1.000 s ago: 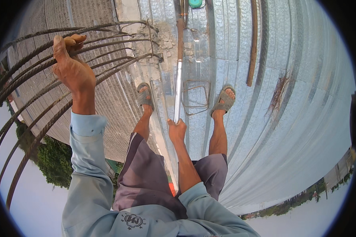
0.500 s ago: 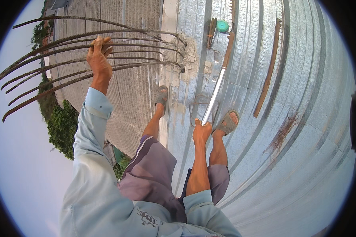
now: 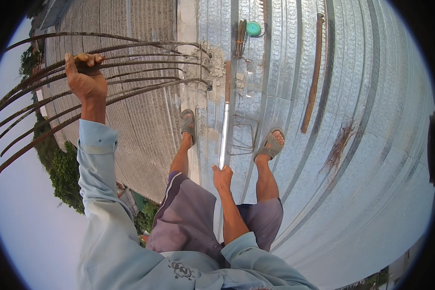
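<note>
Rebar [image 3: 150,62]: long ribbed bars, bases at the broken concrete [image 3: 217,60]
Left hand [image 3: 88,83]: raised, arm outstretched, fingers curled around the bars, farther out than half a second ago
Right hand [image 3: 222,177]: low between the knees, fist gripping the metal tool
Metal tool [image 3: 224,135]: swung leftward, far end now beside the concrete

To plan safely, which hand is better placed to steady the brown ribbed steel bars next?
Probably the left hand: it is raised at the ribbed bars, while the right hand grips the long silver-and-brown metal rod.
</note>
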The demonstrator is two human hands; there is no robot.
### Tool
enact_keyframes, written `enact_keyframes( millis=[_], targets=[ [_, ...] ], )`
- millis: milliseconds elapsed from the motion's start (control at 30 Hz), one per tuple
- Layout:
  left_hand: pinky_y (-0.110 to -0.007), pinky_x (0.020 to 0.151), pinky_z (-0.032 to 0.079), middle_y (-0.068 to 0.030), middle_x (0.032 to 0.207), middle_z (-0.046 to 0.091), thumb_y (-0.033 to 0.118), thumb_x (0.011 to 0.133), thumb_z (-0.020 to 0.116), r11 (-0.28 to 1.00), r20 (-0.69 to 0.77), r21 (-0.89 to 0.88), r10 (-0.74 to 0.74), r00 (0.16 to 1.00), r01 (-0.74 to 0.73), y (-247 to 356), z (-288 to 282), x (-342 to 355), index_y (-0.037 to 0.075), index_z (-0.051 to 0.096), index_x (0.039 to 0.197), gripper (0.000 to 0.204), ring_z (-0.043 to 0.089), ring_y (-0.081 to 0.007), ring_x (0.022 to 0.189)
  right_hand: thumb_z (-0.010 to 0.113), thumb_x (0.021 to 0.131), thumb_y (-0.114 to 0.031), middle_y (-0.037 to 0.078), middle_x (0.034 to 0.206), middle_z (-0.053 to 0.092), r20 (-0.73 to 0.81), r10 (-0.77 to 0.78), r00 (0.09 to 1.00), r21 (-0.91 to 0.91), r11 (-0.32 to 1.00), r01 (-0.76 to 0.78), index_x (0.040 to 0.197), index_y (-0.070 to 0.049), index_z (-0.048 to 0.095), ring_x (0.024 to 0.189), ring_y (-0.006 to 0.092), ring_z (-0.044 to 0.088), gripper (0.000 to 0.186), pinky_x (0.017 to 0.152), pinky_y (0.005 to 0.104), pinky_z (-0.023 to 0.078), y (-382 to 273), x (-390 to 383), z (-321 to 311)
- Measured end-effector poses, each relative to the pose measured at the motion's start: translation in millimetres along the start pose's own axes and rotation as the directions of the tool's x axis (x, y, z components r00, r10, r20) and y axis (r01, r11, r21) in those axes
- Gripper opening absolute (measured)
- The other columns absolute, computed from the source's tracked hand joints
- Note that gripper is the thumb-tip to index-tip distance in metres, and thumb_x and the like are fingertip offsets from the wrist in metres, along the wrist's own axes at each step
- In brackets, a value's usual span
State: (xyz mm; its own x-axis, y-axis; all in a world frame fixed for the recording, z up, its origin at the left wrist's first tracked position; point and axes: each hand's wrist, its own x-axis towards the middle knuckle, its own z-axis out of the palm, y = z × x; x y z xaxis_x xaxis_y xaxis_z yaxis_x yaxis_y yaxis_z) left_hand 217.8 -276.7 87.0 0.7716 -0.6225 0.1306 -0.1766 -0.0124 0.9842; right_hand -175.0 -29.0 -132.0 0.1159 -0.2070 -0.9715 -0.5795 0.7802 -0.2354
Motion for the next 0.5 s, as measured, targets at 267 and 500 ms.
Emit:
enact_keyframes(
  millis=[267, 500],
  targets=[
    [-0.033, 0.058, 0.027, 0.0025, 0.059, 0.025, 0.044, 0.111, 0.032, 0.995, 0.244, -0.023, 0.097, 0.965, -0.094, -13, 0, 5, 0.016, 0.029, 0.064, 0.055, 0.024, -0.0138, 0.058, 0.075, 0.086, -0.027, 0.037, 0.089, 0.067, -0.049, -0.011, 0.999, -0.02, 1.0, 0.01, 0.092, 0.014, 0.064, 0.09, 0.0496, 0.069, 0.043, 0.078, 0.0516, 0.053, 28, 18, 95],
    [-0.031, 0.051, 0.028, 0.0013, 0.057, 0.024, 0.047, 0.111, 0.032, 0.94, 0.38, -0.025, 0.323, 0.867, -0.339, -24, -10, 13, 0.016, 0.026, 0.063, 0.057, 0.023, -0.0139, 0.054, 0.076, 0.085, -0.026, 0.037, 0.088, 0.067, -0.097, -0.045, 0.994, -0.051, 0.998, 0.041, 0.092, 0.014, 0.063, 0.088, 0.0486, 0.07, 0.043, 0.076, 0.0509, 0.053, 33, 37, 147]
  ],
)
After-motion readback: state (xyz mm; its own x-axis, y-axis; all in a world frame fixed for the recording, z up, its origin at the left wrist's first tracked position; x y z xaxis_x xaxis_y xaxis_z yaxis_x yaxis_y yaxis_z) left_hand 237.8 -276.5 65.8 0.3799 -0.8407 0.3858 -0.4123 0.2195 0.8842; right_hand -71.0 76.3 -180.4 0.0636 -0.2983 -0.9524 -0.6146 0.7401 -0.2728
